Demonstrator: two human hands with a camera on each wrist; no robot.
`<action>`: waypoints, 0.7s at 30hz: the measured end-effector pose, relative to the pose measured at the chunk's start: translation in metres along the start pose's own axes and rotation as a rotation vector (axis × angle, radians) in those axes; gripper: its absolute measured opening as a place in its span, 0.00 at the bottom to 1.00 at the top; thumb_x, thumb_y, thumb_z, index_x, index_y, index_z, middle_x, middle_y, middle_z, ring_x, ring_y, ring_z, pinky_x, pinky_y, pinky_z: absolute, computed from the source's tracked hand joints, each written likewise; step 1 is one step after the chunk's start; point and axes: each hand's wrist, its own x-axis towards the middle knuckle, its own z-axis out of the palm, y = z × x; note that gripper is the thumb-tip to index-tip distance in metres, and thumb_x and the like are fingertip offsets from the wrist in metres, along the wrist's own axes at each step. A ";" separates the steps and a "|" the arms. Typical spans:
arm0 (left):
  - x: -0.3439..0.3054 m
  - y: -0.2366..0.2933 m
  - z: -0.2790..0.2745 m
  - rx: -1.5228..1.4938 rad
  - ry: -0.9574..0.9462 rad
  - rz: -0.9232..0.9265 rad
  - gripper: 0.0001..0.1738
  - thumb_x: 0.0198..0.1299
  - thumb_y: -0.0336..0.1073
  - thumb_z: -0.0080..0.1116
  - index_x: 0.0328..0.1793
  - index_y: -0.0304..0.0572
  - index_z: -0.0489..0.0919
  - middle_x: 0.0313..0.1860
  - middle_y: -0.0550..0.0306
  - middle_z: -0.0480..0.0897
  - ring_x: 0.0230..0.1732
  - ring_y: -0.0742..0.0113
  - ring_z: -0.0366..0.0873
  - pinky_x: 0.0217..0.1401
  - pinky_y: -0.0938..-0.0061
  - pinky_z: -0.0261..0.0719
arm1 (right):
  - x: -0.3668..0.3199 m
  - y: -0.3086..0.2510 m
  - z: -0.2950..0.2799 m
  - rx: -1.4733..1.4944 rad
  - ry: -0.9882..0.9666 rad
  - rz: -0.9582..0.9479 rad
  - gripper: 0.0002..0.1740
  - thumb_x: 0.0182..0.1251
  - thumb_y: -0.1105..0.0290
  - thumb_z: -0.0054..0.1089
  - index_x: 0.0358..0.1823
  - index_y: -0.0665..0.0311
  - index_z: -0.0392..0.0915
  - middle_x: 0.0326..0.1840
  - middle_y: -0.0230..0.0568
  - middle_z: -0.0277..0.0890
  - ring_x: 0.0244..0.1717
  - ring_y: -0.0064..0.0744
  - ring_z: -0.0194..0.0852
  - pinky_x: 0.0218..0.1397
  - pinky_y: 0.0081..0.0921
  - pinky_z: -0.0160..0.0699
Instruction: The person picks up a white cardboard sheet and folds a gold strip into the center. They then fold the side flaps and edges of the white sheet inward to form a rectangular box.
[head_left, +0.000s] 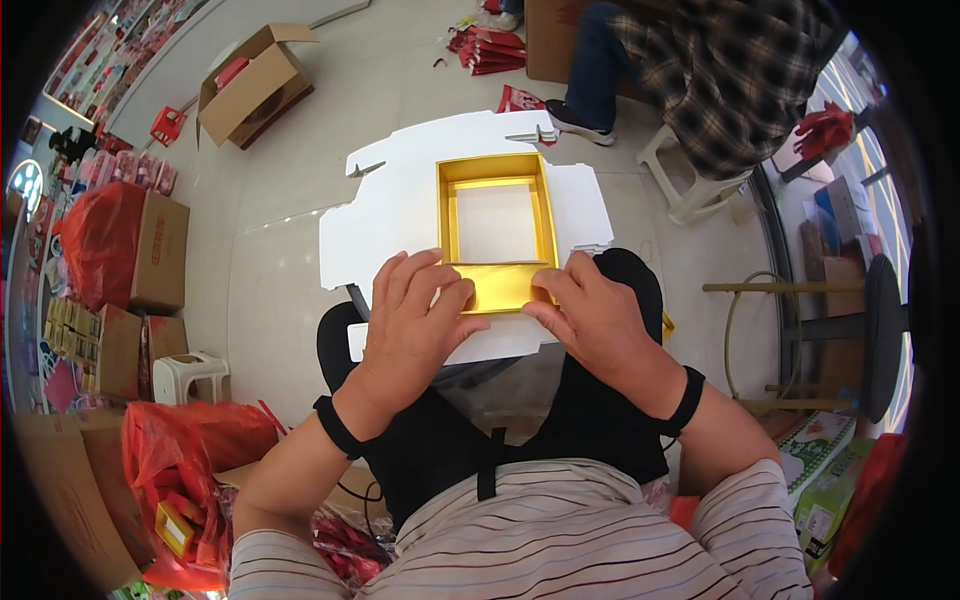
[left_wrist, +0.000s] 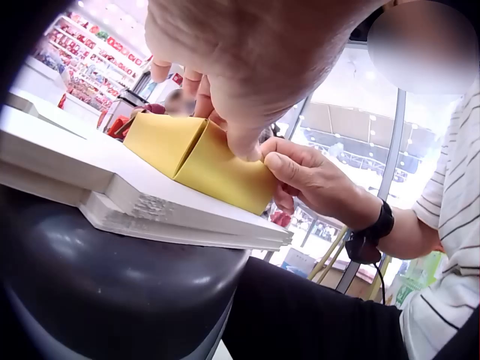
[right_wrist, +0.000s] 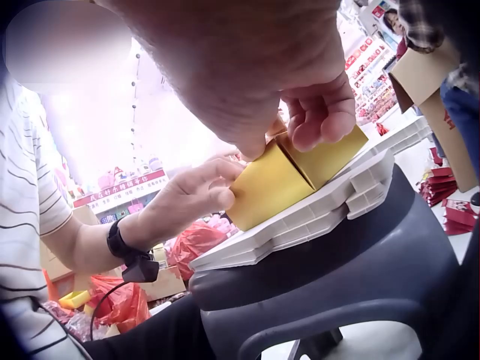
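Observation:
A gold cardboard box frame (head_left: pixel 505 288) stands on a stack of flat white cardboard sheets (head_left: pixel 385 222). Its walls are upright around a pale middle, and its near end is a wide gold panel facing me. My left hand (head_left: pixel 408 312) pinches the left side of that panel, thumb low and fingers bent over the edge. At the panel's right corner, my right hand (head_left: pixel 602 318) pinches with thumb and index finger. From the left wrist, an open seam shows at the box's corner (left_wrist: pixel 187 154). A dark rounded stool (left_wrist: pixel 127 277) supports the sheets.
A red plastic bag (head_left: pixel 190 450) holding gold frames lies at the lower left, near a small white stool (head_left: pixel 190 378). An open carton (head_left: pixel 255 90) stands farther off. At the upper right a person in a plaid shirt (head_left: pixel 715 80) sits on a white stool (head_left: pixel 690 180).

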 end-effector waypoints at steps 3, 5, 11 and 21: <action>-0.002 0.005 0.003 0.067 -0.033 0.030 0.22 0.56 0.37 0.81 0.57 0.48 0.86 0.52 0.58 0.83 0.71 0.50 0.77 0.83 0.40 0.68 | 0.003 -0.001 -0.003 0.040 0.014 -0.037 0.19 0.69 0.60 0.79 0.54 0.61 0.84 0.41 0.41 0.72 0.33 0.42 0.84 0.36 0.37 0.84; 0.000 0.004 0.006 0.083 -0.064 0.066 0.20 0.56 0.36 0.80 0.55 0.48 0.87 0.49 0.59 0.83 0.71 0.50 0.77 0.84 0.40 0.67 | 0.003 0.000 0.001 0.004 -0.009 -0.045 0.17 0.71 0.59 0.77 0.51 0.60 0.82 0.42 0.42 0.73 0.34 0.43 0.85 0.36 0.37 0.85; 0.016 0.004 0.006 0.135 -0.258 0.136 0.18 0.54 0.27 0.75 0.50 0.42 0.81 0.45 0.51 0.84 0.64 0.49 0.80 0.86 0.40 0.64 | 0.000 0.005 0.022 -0.039 -0.125 0.025 0.13 0.73 0.64 0.71 0.46 0.64 0.77 0.44 0.49 0.76 0.41 0.49 0.87 0.38 0.41 0.88; 0.023 -0.005 0.008 0.068 -0.398 0.145 0.19 0.52 0.24 0.71 0.50 0.38 0.77 0.43 0.45 0.82 0.56 0.42 0.79 0.83 0.41 0.68 | 0.003 0.011 0.017 0.075 -0.015 -0.116 0.08 0.59 0.80 0.68 0.40 0.73 0.81 0.38 0.59 0.80 0.32 0.56 0.89 0.33 0.44 0.89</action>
